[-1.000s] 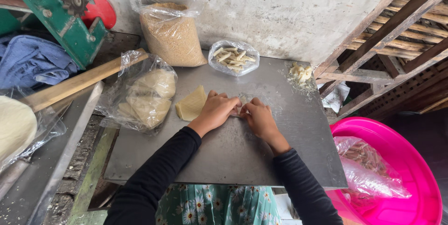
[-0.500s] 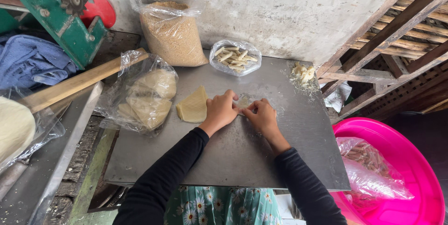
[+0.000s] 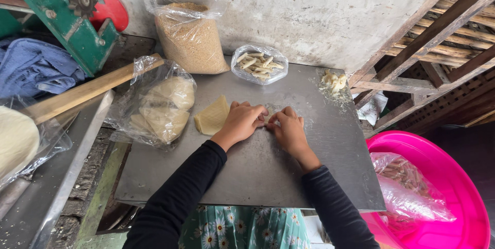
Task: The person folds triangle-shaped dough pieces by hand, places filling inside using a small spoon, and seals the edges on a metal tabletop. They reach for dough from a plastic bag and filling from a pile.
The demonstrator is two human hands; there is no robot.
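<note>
two hands, both mine, meet at the middle of the frame on the flat grey metal work sheet point(image 3: 268, 177). my left hand point(image 3: 242, 122) lies palm down with its fingers curled together, the tips pressed to the sheet; my right hand point(image 3: 289, 130) mirrors it, fingers bunched and tips touching those of the left. something small sits pinched under the tips where they meet, but it is hidden, so i cannot tell what it is or how firmly i grip it. just left of my left hand, nearly touching the knuckles, lies a pale yellow triangular piece of thin dough point(image 3: 212, 117). further left is a crumpled clear plastic bag of pale dough lumps point(image 3: 160, 107), resting on the sheet's left edge. at the upper middle of the frame a clear plastic bag of pale finger-shaped rolled pieces point(image 3: 259, 64) sits at the sheet's far edge, and beside it to the left a tall clear bag of brown crumbs point(image 3: 190, 35) stands against the wall. a small heap of pale scraps point(image 3: 333, 80) lies at the sheet's upper right corner. at the lower right of the frame a bright pink plastic basin point(image 3: 454, 177) holds a clear bag. at the upper left stands a green metal geared machine point(image 3: 67, 19) with a blue cloth point(image 3: 31, 66) below it.
</note>
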